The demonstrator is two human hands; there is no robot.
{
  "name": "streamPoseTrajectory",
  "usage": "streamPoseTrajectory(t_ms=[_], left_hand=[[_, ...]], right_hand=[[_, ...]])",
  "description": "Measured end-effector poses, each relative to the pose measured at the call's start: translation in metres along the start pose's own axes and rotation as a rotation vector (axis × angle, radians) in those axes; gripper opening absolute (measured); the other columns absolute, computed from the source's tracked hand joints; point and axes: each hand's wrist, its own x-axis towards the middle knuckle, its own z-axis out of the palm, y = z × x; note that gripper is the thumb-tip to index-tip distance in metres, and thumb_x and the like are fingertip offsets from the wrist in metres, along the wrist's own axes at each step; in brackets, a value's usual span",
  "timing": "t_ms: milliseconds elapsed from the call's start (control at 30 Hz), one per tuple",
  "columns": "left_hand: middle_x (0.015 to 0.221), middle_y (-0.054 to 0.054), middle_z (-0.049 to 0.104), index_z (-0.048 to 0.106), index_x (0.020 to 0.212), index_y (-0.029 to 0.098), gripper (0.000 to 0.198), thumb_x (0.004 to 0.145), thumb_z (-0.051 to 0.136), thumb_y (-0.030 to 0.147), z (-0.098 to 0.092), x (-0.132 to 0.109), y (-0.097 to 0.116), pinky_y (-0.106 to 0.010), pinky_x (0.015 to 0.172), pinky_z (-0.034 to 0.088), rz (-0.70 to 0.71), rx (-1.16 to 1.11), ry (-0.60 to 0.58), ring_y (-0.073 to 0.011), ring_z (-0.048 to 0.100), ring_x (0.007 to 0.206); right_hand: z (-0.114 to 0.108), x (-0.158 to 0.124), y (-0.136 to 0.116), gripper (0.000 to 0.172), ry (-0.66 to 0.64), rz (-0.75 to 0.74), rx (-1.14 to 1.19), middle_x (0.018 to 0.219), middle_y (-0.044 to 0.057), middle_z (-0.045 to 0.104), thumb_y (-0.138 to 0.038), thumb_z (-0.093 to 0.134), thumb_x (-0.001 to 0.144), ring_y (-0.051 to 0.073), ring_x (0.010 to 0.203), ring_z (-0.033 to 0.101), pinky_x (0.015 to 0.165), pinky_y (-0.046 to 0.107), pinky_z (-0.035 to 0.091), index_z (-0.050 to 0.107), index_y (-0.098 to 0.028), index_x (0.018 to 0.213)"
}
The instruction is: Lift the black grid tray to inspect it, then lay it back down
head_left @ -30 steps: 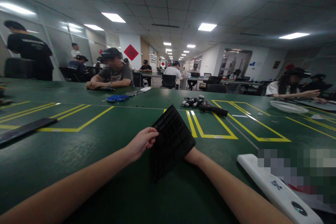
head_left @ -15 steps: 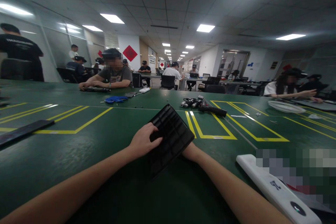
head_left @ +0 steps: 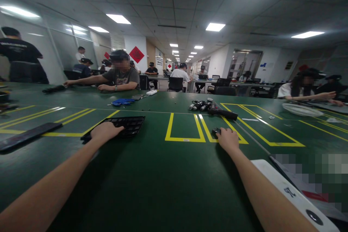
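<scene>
A black gridded tray (head_left: pixel 127 125) lies flat on the green table (head_left: pixel 168 174), to the left of centre. My left hand (head_left: pixel 104 131) rests on its near edge, fingers curled over the rim. My right hand (head_left: pixel 227 140) is out to the right, on the yellow floor-style marking, closed over a small dark object (head_left: pixel 216 130) that peeks out at the fingertips; I cannot make out what it is.
A black tool (head_left: pixel 223 114) and a cluster of small cylinders (head_left: pixel 199 106) lie beyond my right hand. A white long device (head_left: pixel 293 195) sits near right. A black flat strip (head_left: pixel 27 136) lies at the left. Other people sit at the table's far side and right end.
The tray was held up tilted in both hands at the centre; now it lies flat at the left under my left hand. My right hand has let go and moved right onto a small dark object.
</scene>
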Motion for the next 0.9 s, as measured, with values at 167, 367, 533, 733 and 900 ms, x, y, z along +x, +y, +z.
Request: streamPoseTrajectory(t_ms=[167, 367, 533, 733, 900], left_hand=[[0.1, -0.023, 0.058, 0.061, 0.092, 0.004, 0.044, 0.079, 0.036, 0.038, -0.001, -0.007, 0.021, -0.042, 0.08, 0.043, 0.099, 0.183, 0.188, -0.0341, 0.054, 0.097], [0.108, -0.009, 0.06, 0.057, 0.109, 0.01, 0.046, 0.073, 0.028, 0.006, 0.041, -0.043, 0.08, -0.027, 0.09, 0.04, 0.535, -0.05, 0.05, -0.0171, 0.054, 0.102], [0.127, -0.007, 0.048, 0.051, 0.119, 0.012, 0.05, 0.075, 0.028, 0.005, 0.075, -0.058, 0.092, -0.03, 0.102, 0.029, 0.759, -0.013, -0.107, -0.0159, 0.041, 0.119], [0.129, -0.01, 0.045, 0.051, 0.118, 0.011, 0.042, 0.084, 0.031, 0.026, 0.066, -0.067, 0.096, -0.037, 0.104, 0.025, 0.763, 0.023, -0.014, -0.0204, 0.037, 0.122], [0.135, -0.005, 0.04, 0.047, 0.122, 0.02, 0.042, 0.086, 0.035, 0.037, 0.05, -0.12, 0.107, -0.039, 0.106, 0.019, 1.002, -0.061, -0.084, -0.0193, 0.03, 0.126]], right_hand=[[-0.006, -0.004, -0.014, 0.043, 0.143, 0.001, 0.021, 0.124, 0.017, 0.044, -0.035, 0.043, 0.08, 0.036, 0.119, 0.03, 0.093, 0.05, 0.025, 0.05, -0.012, 0.115], [-0.019, -0.035, -0.067, 0.053, 0.057, -0.329, 0.195, 0.136, 0.014, 0.033, -0.039, 0.034, 0.083, 0.03, 0.128, 0.02, 0.103, 0.046, 0.016, 0.036, -0.011, 0.129], [-0.015, -0.07, -0.102, 0.064, -0.293, -0.621, 0.33, 0.142, 0.009, 0.023, -0.055, 0.023, 0.083, 0.027, 0.131, 0.014, 0.105, 0.048, 0.012, 0.027, -0.016, 0.134], [-0.012, -0.082, -0.108, 0.062, -0.327, -0.662, 0.301, 0.141, 0.011, 0.025, -0.053, 0.021, 0.084, 0.029, 0.13, 0.016, 0.104, 0.051, 0.009, 0.034, -0.015, 0.131], [-0.014, -0.059, -0.095, 0.057, -0.175, -0.592, 0.271, 0.139, 0.009, 0.031, -0.048, 0.022, 0.085, 0.027, 0.128, 0.023, 0.103, 0.045, 0.019, 0.036, -0.015, 0.129]])
